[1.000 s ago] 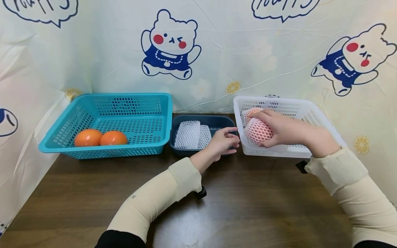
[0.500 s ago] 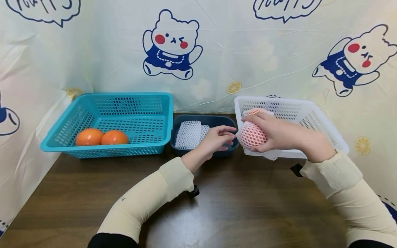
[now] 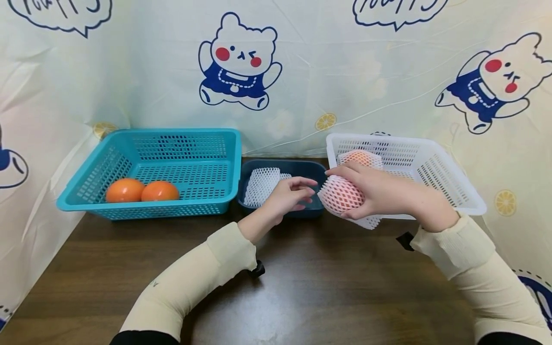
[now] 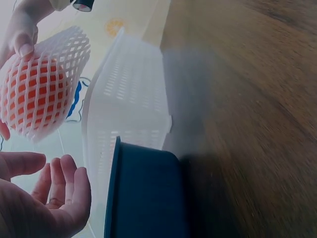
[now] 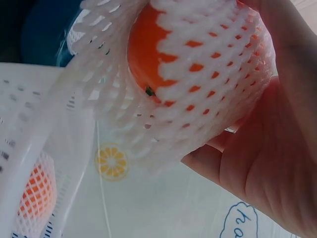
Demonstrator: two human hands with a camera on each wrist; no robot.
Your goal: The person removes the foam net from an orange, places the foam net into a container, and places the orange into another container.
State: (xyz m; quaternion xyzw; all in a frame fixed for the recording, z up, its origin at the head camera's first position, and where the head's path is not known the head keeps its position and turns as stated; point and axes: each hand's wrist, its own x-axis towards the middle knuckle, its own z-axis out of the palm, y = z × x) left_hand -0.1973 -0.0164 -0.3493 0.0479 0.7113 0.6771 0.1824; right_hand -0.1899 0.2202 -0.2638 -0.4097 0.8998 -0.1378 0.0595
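My right hand point(image 3: 379, 194) grips an orange point(image 3: 340, 195) wrapped in a white foam net sleeve point(image 5: 218, 74). It is held over the front left edge of the white basket point(image 3: 431, 165), and the loose end of the net hangs toward the front. The right wrist view shows bare peel and a small green stem end through the net's opening. My left hand point(image 3: 284, 199) hovers over the dark blue tray point(image 3: 302, 165), fingers loosely bent, with nothing in it. Under it, partly hidden, lie folded white foam nets point(image 3: 262, 186).
A second netted orange point(image 3: 361, 157) sits in the white basket. At the left, a turquoise basket point(image 3: 185, 163) holds two bare oranges point(image 3: 125, 190). All three containers stand along the back of the brown wooden table point(image 3: 302, 287), against a printed cloth point(image 3: 310, 72).
My right hand has lifted the netted orange from inside the white basket and carried it left and toward me. My left hand has drawn back to the left.
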